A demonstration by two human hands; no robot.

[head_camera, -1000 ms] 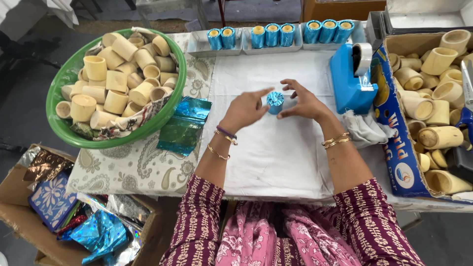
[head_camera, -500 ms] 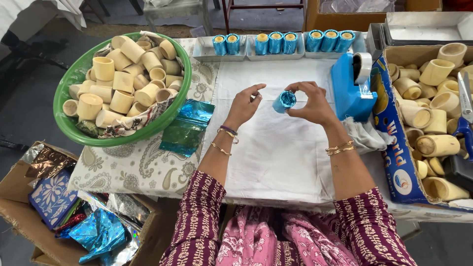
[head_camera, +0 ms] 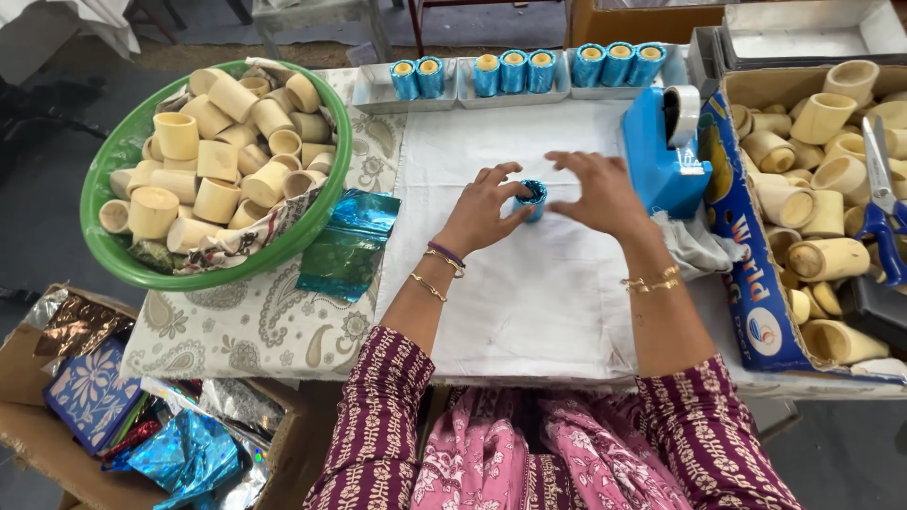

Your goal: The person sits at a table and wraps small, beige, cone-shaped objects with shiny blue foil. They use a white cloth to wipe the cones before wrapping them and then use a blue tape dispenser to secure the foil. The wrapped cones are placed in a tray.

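Blue shiny foil covers the small cup point(head_camera: 531, 198) that sits on the white cloth point(head_camera: 529, 293), just left of the blue tape holder point(head_camera: 661, 156). The cup stands up straight, its long way going up and down and its open mouth looking up. The left hand point(head_camera: 482, 210) pinches the cup's left side with thumb and a finger, and its other fingers spread out. The right hand point(head_camera: 595, 189) touches the cup's right side, with fingers bent loosely and held wide. Far to the left of the tape holder, a green bowl point(head_camera: 113, 175) is heaped with plain tan cups point(head_camera: 213, 156), lying every which way on a patterned rag. A sheet of blue foil point(head_camera: 345, 241) lies flat between the bowl and the white cloth. Behind the tape holder and to its left, three small trays point(head_camera: 515, 90) hold foil-wrapped cups point(head_camera: 515, 71) standing in a row: two, then two, then three. Right of the tape holder, an open cardboard box point(head_camera: 756, 274) is full of more plain cups, and blue-handled scissors point(head_camera: 883, 203) rest on top. Down low and far to the left, another box point(head_camera: 57, 378) holds scraps of shiny coloured foil.
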